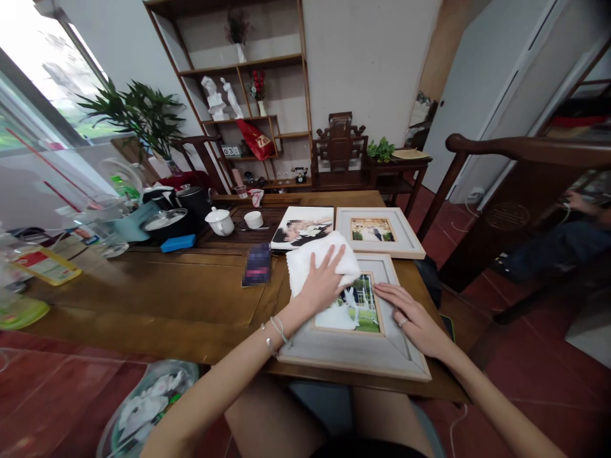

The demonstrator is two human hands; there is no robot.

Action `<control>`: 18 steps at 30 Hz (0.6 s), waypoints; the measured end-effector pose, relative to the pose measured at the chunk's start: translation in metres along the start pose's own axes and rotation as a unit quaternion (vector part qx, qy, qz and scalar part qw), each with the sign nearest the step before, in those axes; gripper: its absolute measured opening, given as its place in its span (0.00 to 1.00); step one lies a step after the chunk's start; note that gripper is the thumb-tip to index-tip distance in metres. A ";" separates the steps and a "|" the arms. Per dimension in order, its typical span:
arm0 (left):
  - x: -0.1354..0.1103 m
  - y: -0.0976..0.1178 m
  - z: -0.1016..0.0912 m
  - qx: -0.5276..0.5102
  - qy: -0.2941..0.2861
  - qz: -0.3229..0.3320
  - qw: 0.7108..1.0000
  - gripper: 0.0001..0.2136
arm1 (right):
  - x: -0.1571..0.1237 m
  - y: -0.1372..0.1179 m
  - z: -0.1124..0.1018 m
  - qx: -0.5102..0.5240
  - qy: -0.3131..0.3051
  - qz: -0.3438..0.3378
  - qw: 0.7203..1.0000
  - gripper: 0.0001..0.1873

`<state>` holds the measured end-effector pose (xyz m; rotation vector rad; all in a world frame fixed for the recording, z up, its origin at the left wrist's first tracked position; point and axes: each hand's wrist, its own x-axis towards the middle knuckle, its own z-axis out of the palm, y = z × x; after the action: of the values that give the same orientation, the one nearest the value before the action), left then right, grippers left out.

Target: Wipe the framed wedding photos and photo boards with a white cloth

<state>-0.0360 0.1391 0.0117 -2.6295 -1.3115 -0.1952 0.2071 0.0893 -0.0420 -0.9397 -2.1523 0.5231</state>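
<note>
A grey-white picture frame (pixel 382 356) with a wedding photo lies flat at the near edge of the wooden table (pixel 167 286). My left hand (pixel 322 283) lies flat, fingers stretched out, pressing a white cloth (pixel 310 257) onto the frame's upper left part. My right hand (pixel 413 315) rests flat on the frame's right border, fingers extended, holding it down. A second framed photo (pixel 379 232) and an unframed photo print (pixel 303 226) lie just beyond.
A small dark card (pixel 258 264) stands left of the cloth. Teapot (pixel 220 221), cup (pixel 253 219), black pots and bottles crowd the table's far left. A bin with tissues (pixel 147 407) sits on the floor by my left arm. Wooden chair back (pixel 520 149) at right; another person's legs (pixel 548 245) beyond it.
</note>
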 end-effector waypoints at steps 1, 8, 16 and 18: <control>0.003 0.002 0.000 0.000 -0.014 0.030 0.999 0.17 | 0.000 0.000 0.000 -0.001 0.000 0.001 1.000 0.23; -0.054 0.038 -0.035 -0.030 -0.113 0.151 0.982 0.18 | -0.001 0.000 0.000 0.001 -0.004 0.000 1.000 0.24; -0.093 0.008 -0.037 0.019 -0.110 0.121 0.986 0.09 | -0.001 0.001 0.000 0.000 0.001 -0.001 1.000 0.25; -0.078 -0.006 -0.023 0.035 -0.080 0.096 0.992 0.09 | -0.001 0.001 0.000 -0.001 0.001 -0.003 1.000 0.25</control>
<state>-0.0882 0.0774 0.0191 -2.7361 -1.0780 0.0903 0.2084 0.0894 -0.0432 -0.9348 -2.1541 0.5174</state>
